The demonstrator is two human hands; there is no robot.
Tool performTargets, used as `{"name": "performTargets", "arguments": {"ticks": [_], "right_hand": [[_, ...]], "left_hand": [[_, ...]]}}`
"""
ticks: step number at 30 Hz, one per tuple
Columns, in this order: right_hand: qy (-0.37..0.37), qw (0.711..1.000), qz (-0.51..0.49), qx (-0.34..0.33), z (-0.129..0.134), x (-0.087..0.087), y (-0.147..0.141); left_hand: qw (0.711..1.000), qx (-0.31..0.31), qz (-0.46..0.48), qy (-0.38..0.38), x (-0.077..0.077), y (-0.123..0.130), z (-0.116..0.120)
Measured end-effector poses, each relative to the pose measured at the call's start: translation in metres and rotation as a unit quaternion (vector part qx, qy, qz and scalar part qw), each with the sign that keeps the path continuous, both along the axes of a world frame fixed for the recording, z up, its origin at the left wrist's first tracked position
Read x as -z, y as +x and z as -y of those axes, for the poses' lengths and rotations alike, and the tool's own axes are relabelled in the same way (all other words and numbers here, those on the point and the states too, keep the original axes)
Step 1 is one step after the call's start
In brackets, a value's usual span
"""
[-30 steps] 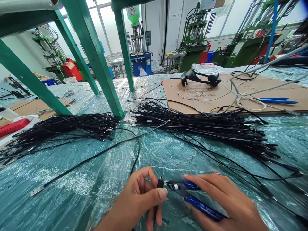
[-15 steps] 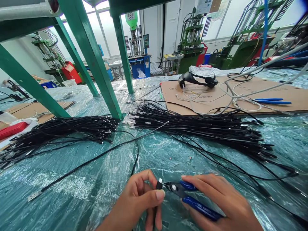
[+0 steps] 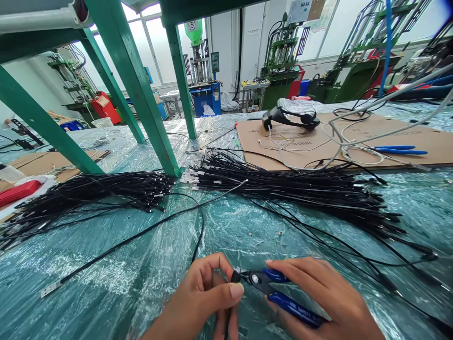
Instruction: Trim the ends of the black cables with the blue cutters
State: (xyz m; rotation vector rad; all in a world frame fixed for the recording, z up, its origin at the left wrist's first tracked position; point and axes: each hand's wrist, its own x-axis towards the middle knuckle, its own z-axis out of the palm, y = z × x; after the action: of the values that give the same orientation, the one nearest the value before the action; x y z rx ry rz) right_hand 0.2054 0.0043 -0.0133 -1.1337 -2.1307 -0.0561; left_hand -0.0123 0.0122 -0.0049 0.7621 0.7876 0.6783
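My left hand pinches the small black moulded end of a cable, and the cable runs down out of the bottom of the view. My right hand grips blue-handled flush cutters, with their steel jaws right at that moulded end. The jaws hide part of the tip. Above the hands lie two large bundles of black cables, one at the left and one at the right. A loose black cable crosses the sheet left of my hands.
Clear plastic sheeting covers the teal table. Green steel legs stand beyond the bundles. A cardboard sheet holds a black headset, white wires and blue pliers. Moulding machines stand behind.
The cutter jaws have moved in against the cable's black end, and both hands have shifted slightly. The camera view has drifted a little, while the bundles stay in place.
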Motion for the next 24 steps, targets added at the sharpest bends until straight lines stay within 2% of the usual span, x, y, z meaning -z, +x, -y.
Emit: {"name": "performTargets", "arguments": {"ticks": [24], "right_hand": [[-0.009,1.000,-0.008,-0.020,-0.0003,-0.0009,0.0062]], "left_hand": [[1.000,0.011,0.004,0.026,0.0008,-0.0028,-0.0026]]}}
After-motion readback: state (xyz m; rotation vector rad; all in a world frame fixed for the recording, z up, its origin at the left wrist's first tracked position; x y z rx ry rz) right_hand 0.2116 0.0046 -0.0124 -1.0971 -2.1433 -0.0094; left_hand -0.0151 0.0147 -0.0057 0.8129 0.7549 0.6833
